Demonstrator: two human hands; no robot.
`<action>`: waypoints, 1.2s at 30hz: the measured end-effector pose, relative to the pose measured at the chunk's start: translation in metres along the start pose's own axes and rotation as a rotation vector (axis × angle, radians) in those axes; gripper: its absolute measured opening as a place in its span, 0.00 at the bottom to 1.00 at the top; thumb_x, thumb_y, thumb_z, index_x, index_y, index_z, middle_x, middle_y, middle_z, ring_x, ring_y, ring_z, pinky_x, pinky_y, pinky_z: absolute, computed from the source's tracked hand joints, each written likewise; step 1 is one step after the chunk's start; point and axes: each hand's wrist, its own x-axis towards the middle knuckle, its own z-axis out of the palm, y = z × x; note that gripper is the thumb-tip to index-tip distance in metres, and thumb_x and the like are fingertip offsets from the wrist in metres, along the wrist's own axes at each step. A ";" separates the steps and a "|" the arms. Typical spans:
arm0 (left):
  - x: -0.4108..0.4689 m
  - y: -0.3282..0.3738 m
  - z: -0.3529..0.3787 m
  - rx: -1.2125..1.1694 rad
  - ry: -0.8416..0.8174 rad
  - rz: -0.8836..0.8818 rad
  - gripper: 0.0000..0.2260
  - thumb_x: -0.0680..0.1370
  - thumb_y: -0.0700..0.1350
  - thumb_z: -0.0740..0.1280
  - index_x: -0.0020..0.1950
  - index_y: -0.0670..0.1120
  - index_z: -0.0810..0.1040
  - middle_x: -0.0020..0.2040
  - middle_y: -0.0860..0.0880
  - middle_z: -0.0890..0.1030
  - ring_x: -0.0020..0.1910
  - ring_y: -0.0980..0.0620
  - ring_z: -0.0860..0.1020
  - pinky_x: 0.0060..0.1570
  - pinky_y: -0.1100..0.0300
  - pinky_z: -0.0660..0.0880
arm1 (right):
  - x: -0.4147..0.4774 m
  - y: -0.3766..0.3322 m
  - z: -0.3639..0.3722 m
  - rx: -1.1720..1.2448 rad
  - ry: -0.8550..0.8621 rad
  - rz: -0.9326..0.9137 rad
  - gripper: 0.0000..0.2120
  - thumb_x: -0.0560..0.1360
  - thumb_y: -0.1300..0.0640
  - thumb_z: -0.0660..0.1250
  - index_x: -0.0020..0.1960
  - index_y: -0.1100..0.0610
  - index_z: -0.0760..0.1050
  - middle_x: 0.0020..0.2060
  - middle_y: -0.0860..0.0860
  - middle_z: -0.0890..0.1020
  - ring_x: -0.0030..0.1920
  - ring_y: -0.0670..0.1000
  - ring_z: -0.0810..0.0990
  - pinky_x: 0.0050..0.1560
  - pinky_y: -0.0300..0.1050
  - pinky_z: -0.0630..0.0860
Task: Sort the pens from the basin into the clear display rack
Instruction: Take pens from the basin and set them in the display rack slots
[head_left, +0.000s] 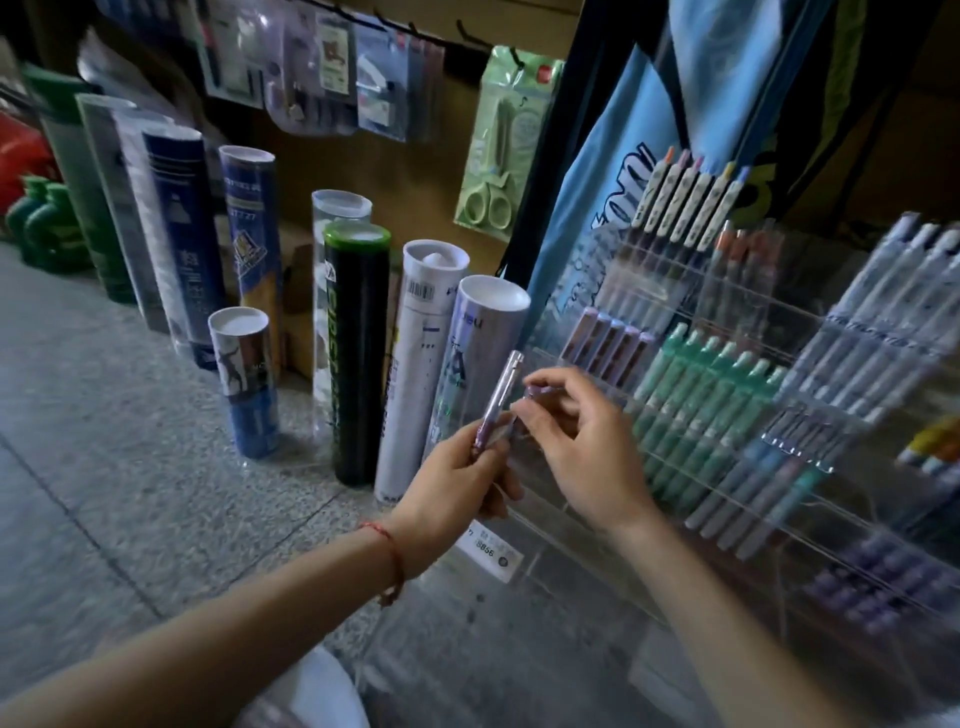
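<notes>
You are gripping a pen (496, 400) in your left hand (457, 483), fingers and thumb curling round its lower barrel. It is pointing up and tilting slightly right, showing a clear, lilac-tinted body and a silvery top. A red string bracelet (395, 556) is circling that wrist. Your right hand (582, 447) is meeting the pen from the right with fingers curled. Blur is hiding whether they are pinching the barrel, so you cannot tell its hold.

The pen is hovering just in front of the left edge of the rack (582, 587), whose glossy clear tiers are stepping up to the right. Green pens (701, 405) are leaning in a middle tier and lilac pens (608, 343) are sitting in the tier above.

Everything is standing on a grey speckled stone floor (130, 441). Tall smooth tubes (358, 353) are lining up behind it, upright and close together. Beyond them, a pale green pack of scissors (498, 156) is hanging on the brown wall, and a blue bag (597, 208) is draping behind the rack.
</notes>
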 end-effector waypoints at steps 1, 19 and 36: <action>0.000 -0.002 0.000 -0.015 0.006 0.009 0.10 0.81 0.41 0.56 0.49 0.56 0.72 0.30 0.48 0.76 0.25 0.55 0.72 0.28 0.65 0.71 | 0.000 0.001 0.001 -0.008 -0.025 0.004 0.06 0.75 0.60 0.67 0.50 0.52 0.73 0.40 0.43 0.81 0.42 0.38 0.81 0.43 0.31 0.76; 0.001 -0.007 -0.013 0.023 -0.016 0.066 0.10 0.81 0.41 0.56 0.55 0.54 0.72 0.29 0.50 0.76 0.22 0.57 0.69 0.23 0.67 0.66 | 0.006 0.003 -0.002 0.103 -0.062 0.200 0.08 0.78 0.62 0.63 0.44 0.50 0.73 0.39 0.54 0.81 0.37 0.52 0.82 0.38 0.44 0.80; -0.006 -0.012 -0.012 0.026 -0.032 0.036 0.09 0.81 0.40 0.57 0.43 0.51 0.70 0.30 0.46 0.76 0.24 0.54 0.69 0.24 0.66 0.66 | 0.001 0.008 -0.006 -0.004 -0.063 -0.030 0.11 0.77 0.63 0.64 0.47 0.47 0.72 0.41 0.47 0.81 0.44 0.45 0.82 0.47 0.42 0.79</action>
